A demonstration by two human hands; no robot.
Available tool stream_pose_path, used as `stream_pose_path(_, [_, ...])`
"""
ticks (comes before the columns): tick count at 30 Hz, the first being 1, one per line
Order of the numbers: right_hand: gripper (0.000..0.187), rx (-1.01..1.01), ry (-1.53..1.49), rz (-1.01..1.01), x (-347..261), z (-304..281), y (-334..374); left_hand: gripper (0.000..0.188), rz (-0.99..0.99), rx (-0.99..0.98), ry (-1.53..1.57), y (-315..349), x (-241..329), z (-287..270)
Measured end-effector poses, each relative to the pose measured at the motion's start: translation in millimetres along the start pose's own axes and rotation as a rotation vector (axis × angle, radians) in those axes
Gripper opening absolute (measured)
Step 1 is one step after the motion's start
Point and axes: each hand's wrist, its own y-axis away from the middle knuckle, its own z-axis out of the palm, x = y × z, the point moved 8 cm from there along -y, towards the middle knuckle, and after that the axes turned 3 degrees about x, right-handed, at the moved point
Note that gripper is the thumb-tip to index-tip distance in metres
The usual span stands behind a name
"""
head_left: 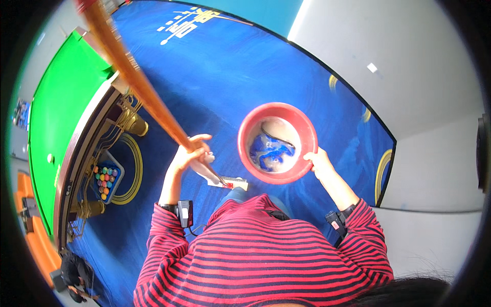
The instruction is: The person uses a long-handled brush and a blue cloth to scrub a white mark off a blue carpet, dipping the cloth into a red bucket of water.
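My left hand (pixel 190 153) is closed round a long orange-brown wooden pole (pixel 148 94), one finger stretched out. The pole slants from the upper left down toward my feet. Near its lower end lies a white and red flat piece (pixel 228 183), whose kind I cannot make out. With my right hand (pixel 319 161) I grip the right rim of a red plastic basin (pixel 279 179). Cloudy, greyish water fills the basin's bottom, with a bright blue cloth (pixel 271 153) and a dark curved strip in it.
A green-topped billiard table (pixel 66 107) with a white ball (pixel 50 158) stands at the left. Beneath its edge, a tray (pixel 119 174) holds several coloured balls. Blue patterned carpet (pixel 204 77) covers the floor. A grey wall (pixel 424 169) stands right; a person in dark clothes (pixel 76 271) is lower left.
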Motion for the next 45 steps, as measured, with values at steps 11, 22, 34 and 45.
stream_pose_path(11, [0.022, -0.477, 0.158, -0.085, -127.1, 162.7, -107.1, 0.061, 0.059, 0.353, 0.141, -67.6, 30.0, -35.9])
stream_pose_path(22, [0.016, -0.787, 0.232, -0.163, -215.7, 275.9, -193.6, 0.055, 0.167, 0.788, 0.059, -103.9, 100.2, -89.6])
stream_pose_path(34, [0.026, -1.070, -0.038, 0.015, -299.3, 381.0, -287.6, 0.063, 0.098, 0.846, 0.223, -199.7, 132.9, -149.7])
stream_pose_path(45, [0.047, -1.305, 0.171, 0.053, -365.5, 509.1, -385.6, 0.059, 0.065, 1.080, 0.200, -282.6, 138.2, -246.9])
